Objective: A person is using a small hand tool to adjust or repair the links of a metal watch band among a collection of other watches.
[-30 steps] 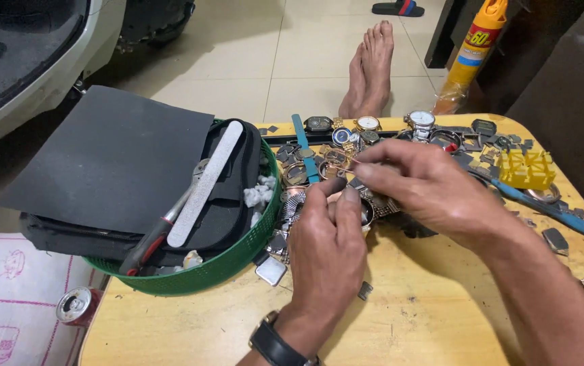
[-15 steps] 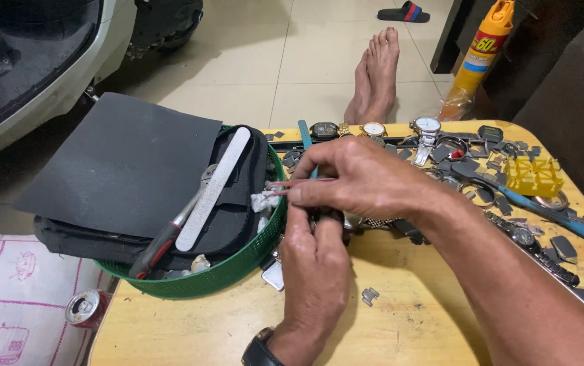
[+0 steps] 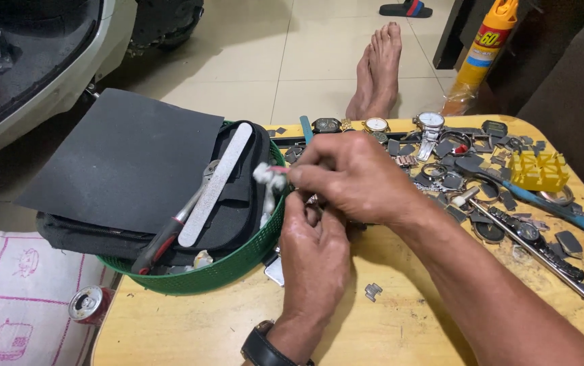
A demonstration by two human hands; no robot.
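Note:
My right hand (image 3: 356, 179) reaches left across the yellow table (image 3: 190, 325). Its fingertips pinch a small crumpled white wad (image 3: 268, 175) just above the rim of the green basket (image 3: 227, 271). My left hand (image 3: 313, 257), with a black watch at the wrist, sits right under the right hand. Its fingers are curled on a small metal watch part (image 3: 312, 200), which is mostly hidden. The two hands touch.
The basket holds a black pouch, a dark abrasive sheet (image 3: 129, 159), a long white file (image 3: 216, 184) and red-handled pliers (image 3: 159, 244). Watches (image 3: 430, 123), loose parts, a yellow holder (image 3: 539, 169) and a blue-handled tool (image 3: 563, 213) cover the table's right side. Bare feet (image 3: 376, 68) and a spray can (image 3: 485, 47) are beyond.
My right hand left the watch pile and moved left to the basket, took the white wad and lifted it slightly. My left hand shifted a little left with it.

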